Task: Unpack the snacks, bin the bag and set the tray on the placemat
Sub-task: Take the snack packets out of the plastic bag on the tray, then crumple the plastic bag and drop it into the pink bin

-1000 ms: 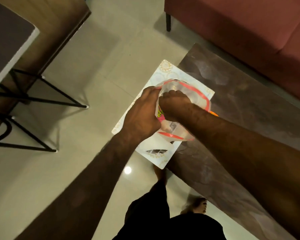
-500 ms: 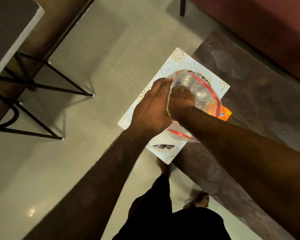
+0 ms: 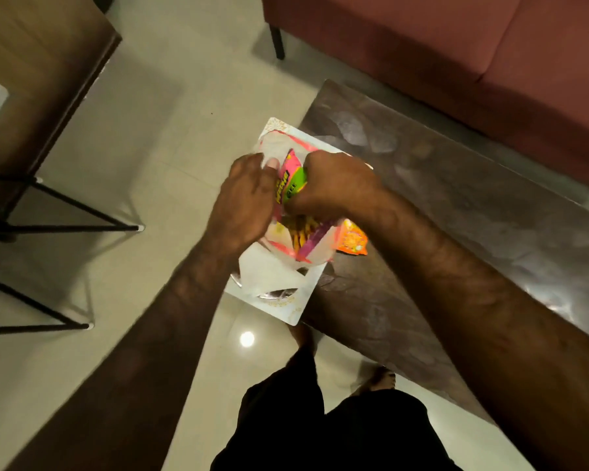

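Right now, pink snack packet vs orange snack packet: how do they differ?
1. The pink snack packet is gripped by the right hand, while the orange snack packet lies untouched on the dark table.
2. The pink snack packet is partly inside the plastic bag; the orange snack packet lies outside, beside it.
3. The pink one has a green patch with lettering; the orange one looks plain orange with pale spots.

Both are small glossy packets.

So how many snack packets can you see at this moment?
2. A pink and green snack packet in the right hand, coming out of the clear red-trimmed plastic bag; an orange packet beside it. More may be hidden inside.
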Motion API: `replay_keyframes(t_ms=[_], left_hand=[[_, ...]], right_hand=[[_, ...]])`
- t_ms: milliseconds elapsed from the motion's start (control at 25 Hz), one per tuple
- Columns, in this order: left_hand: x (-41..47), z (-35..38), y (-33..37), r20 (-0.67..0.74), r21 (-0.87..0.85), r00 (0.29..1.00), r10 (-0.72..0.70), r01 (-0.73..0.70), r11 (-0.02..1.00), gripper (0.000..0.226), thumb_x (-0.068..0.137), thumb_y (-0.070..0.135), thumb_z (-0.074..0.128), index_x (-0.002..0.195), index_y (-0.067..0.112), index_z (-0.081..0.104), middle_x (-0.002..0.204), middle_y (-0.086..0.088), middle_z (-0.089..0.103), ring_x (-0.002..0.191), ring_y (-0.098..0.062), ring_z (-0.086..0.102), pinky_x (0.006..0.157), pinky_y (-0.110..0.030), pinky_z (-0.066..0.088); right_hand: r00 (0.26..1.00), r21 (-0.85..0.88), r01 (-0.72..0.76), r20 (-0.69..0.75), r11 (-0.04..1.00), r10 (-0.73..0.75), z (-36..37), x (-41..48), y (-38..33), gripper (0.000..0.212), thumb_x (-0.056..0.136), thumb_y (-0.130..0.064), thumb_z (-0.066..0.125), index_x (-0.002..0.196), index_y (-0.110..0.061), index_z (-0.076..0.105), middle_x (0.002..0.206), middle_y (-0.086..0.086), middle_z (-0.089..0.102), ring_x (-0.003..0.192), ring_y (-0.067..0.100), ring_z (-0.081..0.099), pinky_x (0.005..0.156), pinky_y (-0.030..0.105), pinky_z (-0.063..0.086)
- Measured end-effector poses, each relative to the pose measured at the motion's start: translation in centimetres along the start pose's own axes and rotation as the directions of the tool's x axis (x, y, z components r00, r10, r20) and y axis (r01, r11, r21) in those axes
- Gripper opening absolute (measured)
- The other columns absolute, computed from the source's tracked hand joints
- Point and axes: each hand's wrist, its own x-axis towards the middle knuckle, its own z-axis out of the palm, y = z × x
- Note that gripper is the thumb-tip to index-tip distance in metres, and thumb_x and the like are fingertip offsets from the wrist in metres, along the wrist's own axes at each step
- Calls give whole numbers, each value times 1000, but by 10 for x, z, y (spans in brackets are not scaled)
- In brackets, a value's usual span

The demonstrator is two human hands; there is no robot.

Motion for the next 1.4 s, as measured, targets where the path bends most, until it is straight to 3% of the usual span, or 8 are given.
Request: replay_keyframes(t_ms=[200, 320, 520, 640, 720, 960, 1240, 1400], left_hand=[[14, 7, 12, -12, 29, 999, -32, 33, 999, 47, 104, 40, 31, 105, 7, 64, 124, -22, 65, 120, -37, 57, 100, -39, 43], [11, 13, 23, -20, 81, 995, -100, 101, 992, 64, 91, 50, 37, 130, 2, 57, 141, -21, 55, 130, -37, 52, 110, -44, 39], [6, 23, 25, -139, 214, 989, -48, 77, 974, 64, 88, 14, 52, 151, 9, 41, 155, -10, 42, 140, -31, 44, 114, -35, 33], [6, 28, 20, -210, 262, 976, -53, 109, 959, 66, 84, 13, 52, 150, 9, 42, 153, -10, 43, 139, -31, 45, 114, -37, 36], [5, 31, 15, -234, 287, 971, -48, 116, 951, 68, 83, 14, 52, 150, 11, 42, 153, -9, 44, 138, -31, 47, 113, -38, 38], [12, 29, 1, -269, 336, 963, 25, 69, 939, 66, 82, 13, 51, 148, 11, 47, 148, -7, 49, 134, -23, 49, 100, -16, 30], [11, 28, -22, -268, 334, 961, 68, 27, 942, 65, 80, 14, 50, 145, 16, 48, 146, -3, 52, 131, -18, 51, 98, -19, 37], [8, 22, -15, -244, 283, 969, 45, 27, 959, 65, 82, 6, 48, 146, 14, 47, 147, -3, 49, 118, -15, 52, 96, -17, 33]], right_hand=[[999, 703, 35, -33, 710, -17, -25, -38, 67, 62, 67, -41, 96, 120, -22, 70, 104, 0, 82, 91, 17, 81, 84, 41, 68], [986, 903, 61, -120, 425, 113, -14, -54, 106, 57, 79, -26, 93, 128, -18, 63, 109, 1, 81, 89, 12, 79, 72, 31, 66], [907, 998, 52, -30, -42, 419, 50, -41, 157, 47, 80, -2, 86, 118, -10, 59, 94, 8, 79, 71, 15, 78, 66, 34, 64], [883, 958, -98, 208, -270, 420, 112, -18, 183, 70, 64, -3, 87, 129, 4, 62, 110, 26, 78, 76, 32, 81, 71, 52, 67], [857, 917, -200, 335, -345, 392, 154, -7, 192, 62, 75, 1, 83, 133, 5, 64, 112, 26, 78, 70, 30, 81, 61, 43, 66], [786, 862, -399, 497, -313, 368, 241, 27, 195, 26, 89, -4, 82, 113, -6, 71, 83, 9, 83, 65, 21, 81, 60, 37, 66], [827, 948, -316, 261, 28, 498, 287, 60, 187, 87, 64, -31, 102, 139, -11, 62, 130, 16, 74, 114, 35, 74, 102, 55, 60], [836, 852, -487, 390, 193, 386, 273, 51, 196, 113, 65, -16, 100, 158, -14, 36, 154, 18, 52, 138, 37, 57, 115, 51, 50]])
